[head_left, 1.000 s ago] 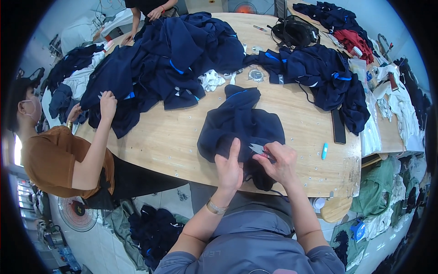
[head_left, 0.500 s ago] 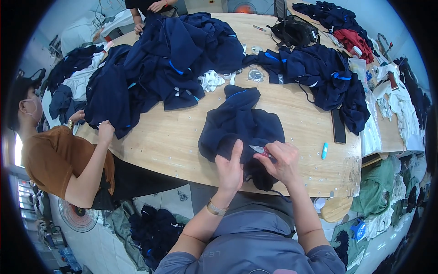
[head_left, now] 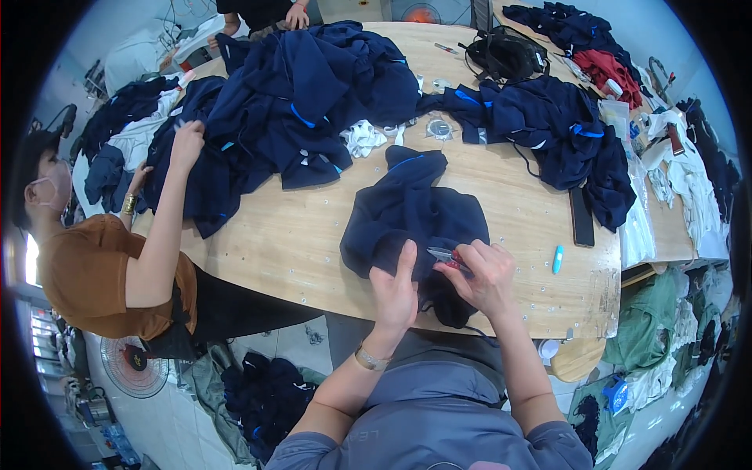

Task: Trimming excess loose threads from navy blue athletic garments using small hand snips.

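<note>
A dark navy garment lies bunched on the table in front of me. My left hand grips its near edge, thumb on top and fingers tucked under the cloth. In my right hand is a pair of small thread snips with red handles. Their blades point left over the cloth, a little apart, close to my left thumb. Below my hands a dark fold with a cord hangs at the table's edge.
A large heap of navy garments fills the far left; another pile lies at the right by a black phone and a light-blue cutter. A co-worker in brown stands at left, another person at the far side.
The snips' blades have parted slightly; my hands stay in place. The co-worker at left has raised a hand up and away from the cloth. The person at the far side has shifted both hands.
</note>
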Demonstrator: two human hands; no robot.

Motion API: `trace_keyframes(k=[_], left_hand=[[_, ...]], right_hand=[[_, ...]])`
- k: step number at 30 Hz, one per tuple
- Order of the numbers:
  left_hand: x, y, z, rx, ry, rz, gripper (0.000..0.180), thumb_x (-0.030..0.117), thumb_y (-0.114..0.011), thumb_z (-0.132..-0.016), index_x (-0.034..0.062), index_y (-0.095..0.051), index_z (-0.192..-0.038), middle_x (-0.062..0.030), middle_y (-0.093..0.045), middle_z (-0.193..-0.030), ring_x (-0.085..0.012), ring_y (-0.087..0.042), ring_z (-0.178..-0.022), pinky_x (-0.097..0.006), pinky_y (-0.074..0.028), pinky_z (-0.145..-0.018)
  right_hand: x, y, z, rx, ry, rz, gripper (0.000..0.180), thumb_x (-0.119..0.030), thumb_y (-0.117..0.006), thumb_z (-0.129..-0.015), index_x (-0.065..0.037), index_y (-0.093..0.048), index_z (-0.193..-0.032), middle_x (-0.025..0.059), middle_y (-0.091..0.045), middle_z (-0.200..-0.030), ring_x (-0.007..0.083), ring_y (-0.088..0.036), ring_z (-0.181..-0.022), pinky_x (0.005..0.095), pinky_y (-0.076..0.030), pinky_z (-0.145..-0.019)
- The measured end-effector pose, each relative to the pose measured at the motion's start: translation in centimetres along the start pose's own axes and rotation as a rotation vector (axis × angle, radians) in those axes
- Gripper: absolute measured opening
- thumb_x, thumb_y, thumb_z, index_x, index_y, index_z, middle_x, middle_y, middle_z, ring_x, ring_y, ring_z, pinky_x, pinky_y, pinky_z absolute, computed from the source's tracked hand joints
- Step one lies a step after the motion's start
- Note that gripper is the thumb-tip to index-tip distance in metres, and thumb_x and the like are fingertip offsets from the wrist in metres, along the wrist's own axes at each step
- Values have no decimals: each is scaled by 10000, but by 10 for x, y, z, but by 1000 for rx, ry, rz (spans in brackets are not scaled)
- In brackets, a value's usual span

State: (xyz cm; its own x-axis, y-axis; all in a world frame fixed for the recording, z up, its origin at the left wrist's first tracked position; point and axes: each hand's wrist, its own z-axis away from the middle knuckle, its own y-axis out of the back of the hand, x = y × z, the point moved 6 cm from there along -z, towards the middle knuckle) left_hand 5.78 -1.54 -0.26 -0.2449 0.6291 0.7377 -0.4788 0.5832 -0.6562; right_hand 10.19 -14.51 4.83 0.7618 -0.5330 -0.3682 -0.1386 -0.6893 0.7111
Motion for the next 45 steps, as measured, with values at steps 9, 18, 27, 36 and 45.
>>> trace_keyframes(k=[9, 18, 27, 36, 45], left_hand=[[-1, -4, -2, -80, 89, 84, 160, 143, -526, -916, -7, -578, -940, -77, -620, -915, -151, -613, -831, -298, -527, -729], [-8, 6, -5, -103, 150, 127, 221, 197, -501, -931, -3, -564, -999, -94, -632, -962, -175, -630, -864, -338, -544, -746], [-5, 1, -3, -109, 153, 109, 231, 210, -490, -936, 3, -564, -1005, -91, -633, -967, -176, -628, -875, -321, -536, -767], [-7, 2, -3, -121, 201, 162, 234, 220, -484, -939, 12, -564, -1009, -89, -631, -978, -173, -626, -879, -314, -527, -768], [-1, -4, 0, -70, 160, 136, 177, 154, -505, -928, -10, -564, -963, -92, -615, -920, -173, -619, -822, -310, -528, -730]], right_hand=[[13, -4, 7, 171, -192, -275, 309, -309, -752, -676, -80, -546, -665, 21, -486, -578, 186, -469, -457, 291, -334, -454], [2, -6, 3, 26, -9, -112, 316, -329, -747, -677, -80, -552, -673, 24, -483, -573, 191, -461, -451, 292, -336, -451], [5, -6, 4, 40, -84, -158, 308, -317, -750, -675, -82, -551, -661, 18, -493, -581, 188, -473, -466, 286, -333, -465], [-2, -5, 3, 0, -36, -109, 288, -261, -764, -656, -68, -555, -699, 41, -506, -598, 210, -487, -488, 310, -357, -472], [6, -6, 0, 33, -252, -405, 275, -236, -752, -696, -32, -569, -717, 62, -515, -585, 217, -517, -486, 286, -371, -446]])
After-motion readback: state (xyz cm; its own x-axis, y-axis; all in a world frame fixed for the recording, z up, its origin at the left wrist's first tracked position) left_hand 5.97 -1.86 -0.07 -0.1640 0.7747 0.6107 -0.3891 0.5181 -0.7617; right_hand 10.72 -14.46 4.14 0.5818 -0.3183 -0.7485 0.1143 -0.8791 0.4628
